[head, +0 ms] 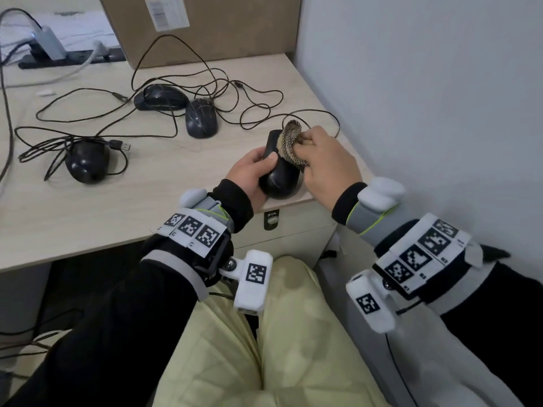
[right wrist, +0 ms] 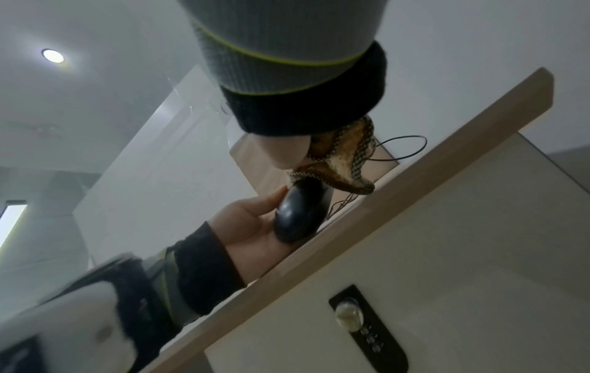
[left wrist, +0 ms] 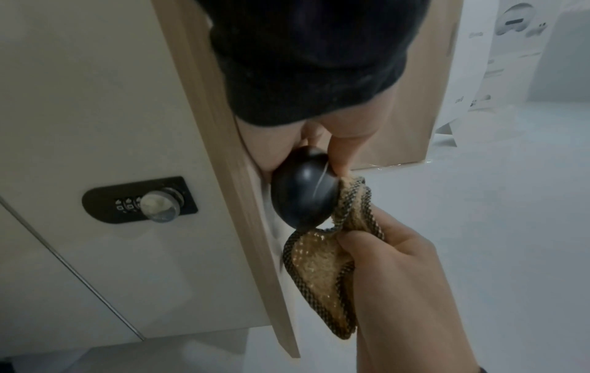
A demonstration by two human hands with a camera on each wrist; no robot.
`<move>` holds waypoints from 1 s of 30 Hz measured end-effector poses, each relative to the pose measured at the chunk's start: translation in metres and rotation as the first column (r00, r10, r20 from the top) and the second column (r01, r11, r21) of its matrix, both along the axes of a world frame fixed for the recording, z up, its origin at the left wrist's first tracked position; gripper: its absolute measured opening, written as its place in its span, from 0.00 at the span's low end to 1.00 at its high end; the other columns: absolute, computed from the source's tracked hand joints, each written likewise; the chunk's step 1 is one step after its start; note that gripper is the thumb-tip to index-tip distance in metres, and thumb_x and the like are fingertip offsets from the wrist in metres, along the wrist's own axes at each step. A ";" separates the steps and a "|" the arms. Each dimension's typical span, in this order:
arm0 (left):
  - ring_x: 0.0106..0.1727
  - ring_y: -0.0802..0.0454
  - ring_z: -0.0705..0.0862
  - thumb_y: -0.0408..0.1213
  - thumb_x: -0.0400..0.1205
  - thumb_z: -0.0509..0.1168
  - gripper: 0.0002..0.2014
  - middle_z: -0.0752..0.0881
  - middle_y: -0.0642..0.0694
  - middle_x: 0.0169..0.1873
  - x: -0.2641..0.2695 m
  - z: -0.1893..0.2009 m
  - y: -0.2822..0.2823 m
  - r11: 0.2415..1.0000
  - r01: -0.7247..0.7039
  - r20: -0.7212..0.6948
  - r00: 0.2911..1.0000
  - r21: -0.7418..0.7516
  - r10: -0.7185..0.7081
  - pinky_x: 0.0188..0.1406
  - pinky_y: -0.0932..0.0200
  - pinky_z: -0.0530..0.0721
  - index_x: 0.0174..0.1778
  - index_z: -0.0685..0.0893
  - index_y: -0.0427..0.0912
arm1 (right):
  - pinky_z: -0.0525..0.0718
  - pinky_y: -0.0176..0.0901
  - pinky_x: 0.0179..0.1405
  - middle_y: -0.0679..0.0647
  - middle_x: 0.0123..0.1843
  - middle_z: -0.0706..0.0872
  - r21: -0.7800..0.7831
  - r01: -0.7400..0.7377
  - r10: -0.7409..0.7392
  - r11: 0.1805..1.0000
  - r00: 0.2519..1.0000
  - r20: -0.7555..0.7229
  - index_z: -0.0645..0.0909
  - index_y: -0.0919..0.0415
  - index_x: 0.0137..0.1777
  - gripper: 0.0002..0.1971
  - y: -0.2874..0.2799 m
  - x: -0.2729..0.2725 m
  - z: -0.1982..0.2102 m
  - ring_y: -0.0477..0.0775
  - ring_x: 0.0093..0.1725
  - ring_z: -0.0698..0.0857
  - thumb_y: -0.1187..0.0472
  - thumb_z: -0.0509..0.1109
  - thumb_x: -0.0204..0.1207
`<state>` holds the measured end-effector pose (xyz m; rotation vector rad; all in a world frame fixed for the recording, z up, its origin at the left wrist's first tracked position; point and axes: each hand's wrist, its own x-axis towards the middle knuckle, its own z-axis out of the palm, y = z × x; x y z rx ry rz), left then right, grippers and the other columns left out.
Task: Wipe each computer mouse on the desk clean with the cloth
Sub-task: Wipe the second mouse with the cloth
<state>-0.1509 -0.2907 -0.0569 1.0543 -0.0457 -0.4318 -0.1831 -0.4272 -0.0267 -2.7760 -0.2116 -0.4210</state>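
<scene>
Standing on the bench (head: pixel 123 201) at its near right corner, the mouse (head: pixel 280 179) is held by the left hand (head: pixel 249 174) while the right hand (head: pixel 329 163) pinches the cloth (head: pixel 291 142) on its front, so wiping is under way and next, I judge, come the three mice (head: pixel 201 118) lying well apart beyond the left hand.

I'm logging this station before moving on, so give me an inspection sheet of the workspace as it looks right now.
Surface: light wood desk.
Job's things: held mouse at the desk's front edge; three other mice lying farther back; brown cloth against the held mouse.
Clutter: cardboard box, power strip.
Hands: left hand grips the held mouse; right hand holds the cloth.
Cables: mouse cords looped and tangled across the desk.
Surroundings: white wall, drawer lock under the desk.
</scene>
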 end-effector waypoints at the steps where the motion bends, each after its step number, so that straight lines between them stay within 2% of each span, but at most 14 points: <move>1: 0.47 0.44 0.82 0.24 0.85 0.52 0.13 0.81 0.35 0.49 0.000 0.000 0.000 1.000 0.010 0.011 1.000 0.003 -0.010 0.61 0.47 0.79 0.65 0.71 0.31 | 0.80 0.53 0.54 0.60 0.67 0.75 -0.026 0.031 -0.032 0.999 0.999 -0.033 0.81 0.61 0.58 0.18 -0.003 0.005 0.002 0.66 0.60 0.77 0.69 0.57 0.71; 2: 0.47 0.44 0.82 0.24 0.85 0.52 0.14 0.81 0.36 0.49 -0.001 0.000 0.000 1.000 0.020 0.019 1.000 0.010 -0.020 0.60 0.48 0.80 0.66 0.70 0.31 | 0.78 0.50 0.52 0.61 0.66 0.75 -0.033 0.064 -0.067 0.997 0.995 -0.079 0.81 0.61 0.56 0.17 -0.007 0.011 0.005 0.66 0.59 0.77 0.70 0.57 0.72; 5: 0.45 0.47 0.84 0.24 0.85 0.52 0.14 0.83 0.39 0.48 -0.003 0.002 -0.001 0.999 0.031 0.029 0.999 0.029 -0.032 0.49 0.54 0.86 0.67 0.71 0.33 | 0.68 0.45 0.40 0.66 0.48 0.75 0.064 0.181 -0.169 0.981 0.972 -0.166 0.75 0.60 0.32 0.11 -0.018 0.027 0.020 0.69 0.50 0.76 0.74 0.57 0.68; 6: 0.45 0.47 0.84 0.24 0.85 0.52 0.15 0.83 0.39 0.47 -0.002 0.003 -0.001 0.999 0.025 0.023 0.999 0.034 -0.026 0.49 0.54 0.86 0.67 0.71 0.33 | 0.70 0.45 0.41 0.66 0.48 0.75 0.098 0.203 -0.188 0.974 0.972 -0.143 0.73 0.61 0.31 0.10 -0.021 0.028 0.023 0.69 0.50 0.76 0.74 0.57 0.68; 8: 0.46 0.45 0.83 0.25 0.85 0.53 0.16 0.82 0.37 0.48 -0.001 0.002 -0.001 0.999 -0.001 0.001 1.000 0.038 0.001 0.53 0.51 0.84 0.69 0.71 0.30 | 0.75 0.46 0.51 0.63 0.58 0.79 0.141 0.140 -0.132 0.980 0.989 -0.065 0.83 0.64 0.48 0.14 -0.021 0.022 0.022 0.66 0.57 0.77 0.70 0.56 0.69; 10: 0.48 0.42 0.82 0.25 0.85 0.53 0.18 0.81 0.35 0.50 0.001 0.000 -0.001 0.999 -0.026 -0.019 0.999 0.030 0.027 0.58 0.47 0.81 0.72 0.68 0.27 | 0.76 0.47 0.54 0.59 0.63 0.79 0.104 0.002 0.001 0.995 1.000 -0.021 0.83 0.61 0.56 0.18 -0.012 0.009 0.015 0.64 0.61 0.77 0.69 0.58 0.69; 12: 0.50 0.41 0.81 0.26 0.85 0.53 0.19 0.80 0.33 0.53 0.001 -0.002 0.000 1.000 -0.023 -0.034 0.999 0.021 0.024 0.59 0.46 0.81 0.73 0.67 0.26 | 0.79 0.50 0.52 0.58 0.62 0.79 0.046 -0.042 0.042 0.998 0.999 0.000 0.83 0.58 0.56 0.17 -0.003 0.001 0.006 0.65 0.59 0.78 0.69 0.59 0.72; 14: 0.50 0.41 0.82 0.25 0.85 0.52 0.19 0.80 0.33 0.53 0.001 -0.002 0.002 1.000 0.006 -0.020 1.000 0.013 -0.005 0.59 0.47 0.82 0.73 0.67 0.26 | 0.79 0.51 0.50 0.58 0.61 0.77 0.008 0.011 -0.011 1.000 1.000 -0.009 0.83 0.57 0.56 0.17 -0.004 0.010 0.004 0.65 0.58 0.78 0.69 0.59 0.73; 16: 0.49 0.43 0.83 0.24 0.85 0.52 0.18 0.82 0.35 0.51 0.000 -0.001 0.000 0.999 0.025 -0.002 1.000 0.020 -0.025 0.55 0.50 0.84 0.72 0.68 0.27 | 0.77 0.49 0.51 0.61 0.62 0.76 -0.009 0.095 -0.096 0.995 0.989 -0.113 0.81 0.59 0.58 0.17 -0.012 0.025 0.008 0.65 0.60 0.78 0.69 0.57 0.73; 18: 0.48 0.44 0.83 0.25 0.85 0.52 0.18 0.82 0.37 0.50 0.000 0.000 -0.001 0.999 0.022 -0.001 1.000 0.037 -0.022 0.51 0.52 0.86 0.72 0.68 0.27 | 0.70 0.45 0.45 0.65 0.60 0.76 0.018 0.160 -0.154 0.987 0.971 -0.184 0.80 0.64 0.55 0.15 -0.019 0.035 0.013 0.67 0.59 0.78 0.71 0.57 0.72; 20: 0.48 0.44 0.83 0.26 0.85 0.54 0.19 0.82 0.37 0.50 0.002 -0.001 0.000 0.999 0.005 -0.015 1.000 0.038 -0.004 0.48 0.52 0.87 0.73 0.67 0.27 | 0.67 0.43 0.44 0.66 0.59 0.77 0.079 0.190 -0.179 0.979 0.976 -0.126 0.81 0.64 0.51 0.14 -0.024 0.033 0.017 0.67 0.58 0.78 0.72 0.58 0.71; 23: 0.48 0.43 0.83 0.27 0.84 0.55 0.21 0.82 0.35 0.51 0.002 -0.001 0.000 0.999 -0.033 -0.019 0.999 0.013 0.034 0.50 0.50 0.85 0.74 0.66 0.25 | 0.74 0.44 0.51 0.59 0.62 0.79 0.167 0.048 -0.047 0.985 0.999 -0.013 0.84 0.62 0.55 0.17 -0.016 0.016 0.017 0.62 0.61 0.77 0.70 0.59 0.70; 26: 0.51 0.40 0.81 0.29 0.80 0.58 0.25 0.79 0.32 0.54 -0.001 0.001 -0.001 0.998 -0.055 -0.026 0.998 -0.018 0.054 0.58 0.45 0.81 0.73 0.65 0.23 | 0.77 0.47 0.51 0.56 0.62 0.80 0.095 -0.058 0.054 0.994 0.998 0.039 0.85 0.57 0.56 0.22 -0.002 -0.002 0.008 0.62 0.60 0.78 0.62 0.53 0.69; 30: 0.50 0.41 0.82 0.29 0.75 0.61 0.27 0.80 0.33 0.53 -0.003 0.002 -0.001 1.000 -0.022 0.005 1.000 -0.021 0.023 0.58 0.45 0.82 0.71 0.68 0.27 | 0.77 0.50 0.52 0.58 0.64 0.77 0.003 0.040 -0.040 0.999 0.999 0.011 0.82 0.57 0.60 0.19 -0.008 0.014 0.005 0.65 0.61 0.77 0.67 0.57 0.74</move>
